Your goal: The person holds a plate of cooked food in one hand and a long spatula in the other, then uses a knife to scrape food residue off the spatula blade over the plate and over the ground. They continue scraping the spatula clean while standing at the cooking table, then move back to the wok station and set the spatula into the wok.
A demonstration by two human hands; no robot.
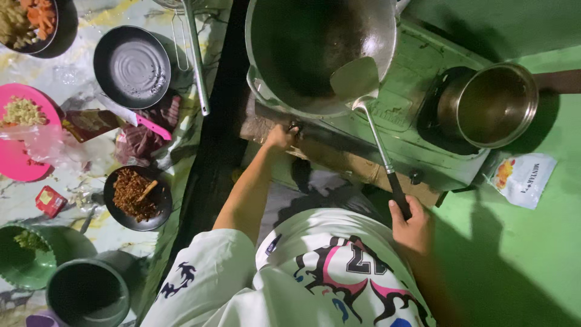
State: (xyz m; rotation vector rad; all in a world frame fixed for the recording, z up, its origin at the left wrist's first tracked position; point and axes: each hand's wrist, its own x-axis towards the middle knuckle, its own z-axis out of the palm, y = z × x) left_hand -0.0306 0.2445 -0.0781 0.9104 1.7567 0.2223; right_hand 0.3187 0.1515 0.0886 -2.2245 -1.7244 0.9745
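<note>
My left hand (279, 138) reaches forward and pinches the front knob (295, 127) of a pale green two-burner stove (404, 124). My right hand (411, 227) is closed around the black handle of a long metal spatula (387, 172). The spatula's blade (356, 79) rests inside a large dark wok (315, 48) on the left burner. The wok looks empty. A steel pot (496, 104) stands on the right burner, also empty. My white printed shirt fills the bottom of the view.
To the left lies a marbled mat with an empty black plate (132, 66), a black bowl of brown fried bits (138, 197), a pink plate (21, 136), a pink-handled knife (148, 125), a green bowl (30, 257) and a grey cup (91, 292). A white packet (523, 178) lies on the green floor.
</note>
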